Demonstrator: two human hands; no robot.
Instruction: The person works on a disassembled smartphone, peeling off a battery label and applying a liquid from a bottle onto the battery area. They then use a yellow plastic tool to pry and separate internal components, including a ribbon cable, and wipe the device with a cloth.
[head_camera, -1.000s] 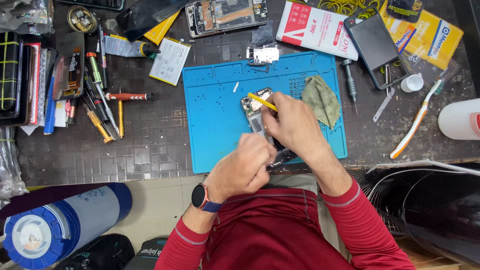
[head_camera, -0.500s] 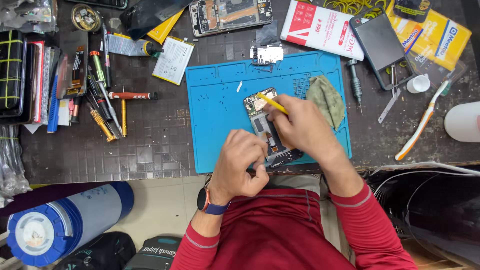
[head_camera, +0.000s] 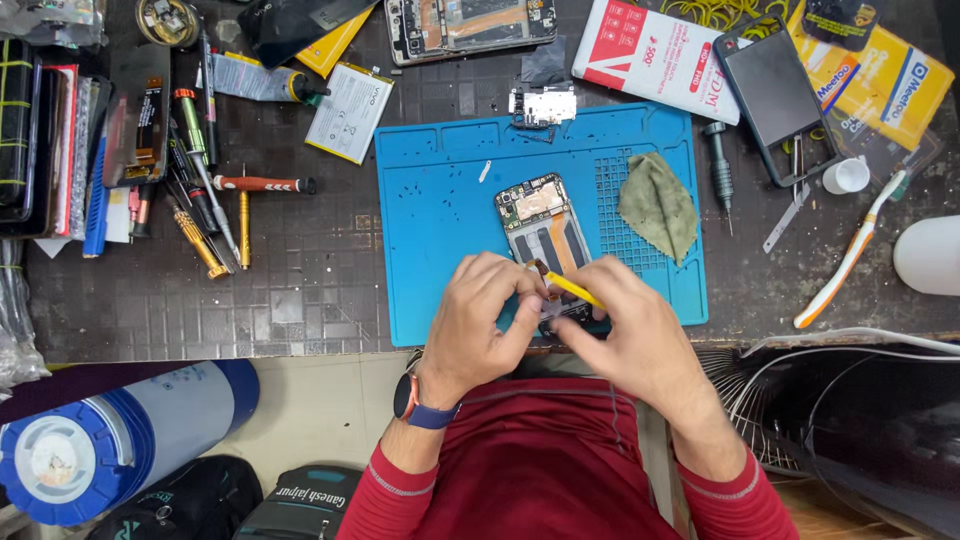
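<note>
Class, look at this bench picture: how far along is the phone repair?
Done: the phone lies opened on the blue mat, its internals exposed, and a battery lies off the mat. In hand: the left hand steadies its lower end while the right hand works a yellow tool there. Left: the phone is not yet closed up.

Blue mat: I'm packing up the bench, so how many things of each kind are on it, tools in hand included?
Opened phone: 1
Green cloth: 1
White strip: 1
Small board on top edge: 1
Yellow tool in right hand: 1
Total: 5
</note>
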